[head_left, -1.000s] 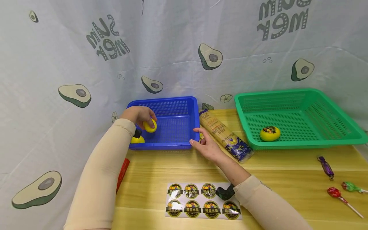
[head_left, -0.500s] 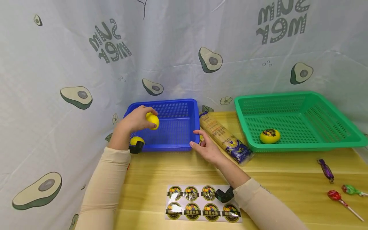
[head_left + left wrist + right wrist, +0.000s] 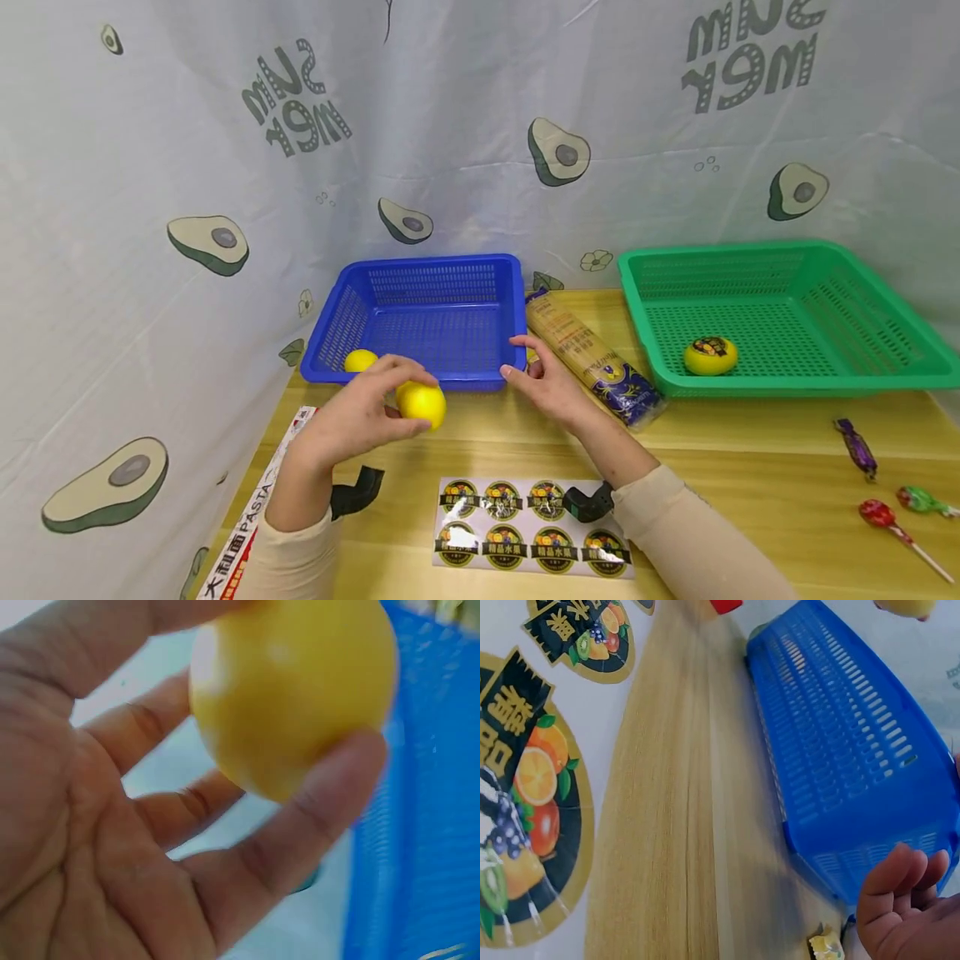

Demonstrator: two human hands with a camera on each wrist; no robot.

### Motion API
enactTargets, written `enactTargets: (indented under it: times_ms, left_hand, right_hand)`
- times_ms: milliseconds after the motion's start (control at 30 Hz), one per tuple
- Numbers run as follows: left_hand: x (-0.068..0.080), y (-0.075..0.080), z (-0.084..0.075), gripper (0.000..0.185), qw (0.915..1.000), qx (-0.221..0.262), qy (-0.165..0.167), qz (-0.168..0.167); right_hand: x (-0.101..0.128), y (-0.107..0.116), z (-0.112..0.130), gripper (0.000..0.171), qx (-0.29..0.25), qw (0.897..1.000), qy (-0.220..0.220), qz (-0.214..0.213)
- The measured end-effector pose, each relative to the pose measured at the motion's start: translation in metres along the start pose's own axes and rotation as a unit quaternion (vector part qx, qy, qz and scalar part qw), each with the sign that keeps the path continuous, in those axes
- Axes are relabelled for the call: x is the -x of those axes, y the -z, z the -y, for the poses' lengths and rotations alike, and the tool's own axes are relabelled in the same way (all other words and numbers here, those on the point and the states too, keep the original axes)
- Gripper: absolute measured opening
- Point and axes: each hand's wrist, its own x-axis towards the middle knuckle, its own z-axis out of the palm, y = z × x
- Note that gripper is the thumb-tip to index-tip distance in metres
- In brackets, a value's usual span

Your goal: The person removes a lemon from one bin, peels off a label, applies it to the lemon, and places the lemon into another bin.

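Observation:
My left hand (image 3: pixel 360 412) grips a smooth yellow fruit (image 3: pixel 422 405) with fingers and thumb, above the wooden table in front of the blue basket (image 3: pixel 427 379). The left wrist view shows the yellow fruit (image 3: pixel 292 694) close up between thumb and fingertips. A second yellow fruit (image 3: pixel 360 361) lies in the blue basket's near left corner. My right hand (image 3: pixel 546 382) touches the basket's near right corner with relaxed fingers; in the right wrist view its fingertips (image 3: pixel 900 889) lie against the blue basket (image 3: pixel 855 772). A sticker sheet (image 3: pixel 531 537) lies near my right forearm.
A noodle packet (image 3: pixel 588 354) lies between the baskets. The green basket (image 3: pixel 892 367) at right holds a yellow fruit with a sticker (image 3: pixel 709 355). Wrapped sweets and lollipops (image 3: pixel 885 492) sit far right. A red and white pasta box (image 3: pixel 251 521) lies at the left edge. Curtain behind.
My left hand has lifted the yellow fruit out of the blue basket and drawn it back toward me, over the table. The right hand stays at the basket's corner.

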Motion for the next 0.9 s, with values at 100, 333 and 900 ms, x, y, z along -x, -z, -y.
enactTargets:
  times_ms: [100,333,900]
  left_hand:
    - [0.003,-0.024,0.004,0.041,0.9984,0.044,-0.001,0.035]
    - [-0.016,-0.088,0.01,0.048,0.9945,0.056,-0.001,0.088]
    - [-0.08,-0.153,0.0,0.057,0.9937,-0.026,-0.059,0.092]
  right_hand:
    - [0.001,0.006,-0.001,0.06,-0.01,1.0,0.01,0.006]
    - [0.032,0.034,0.005,0.059,0.005,1.0,0.025,-0.008]
    - [0.124,0.06,-0.047,0.051,0.088,0.996,-0.006,-0.018]
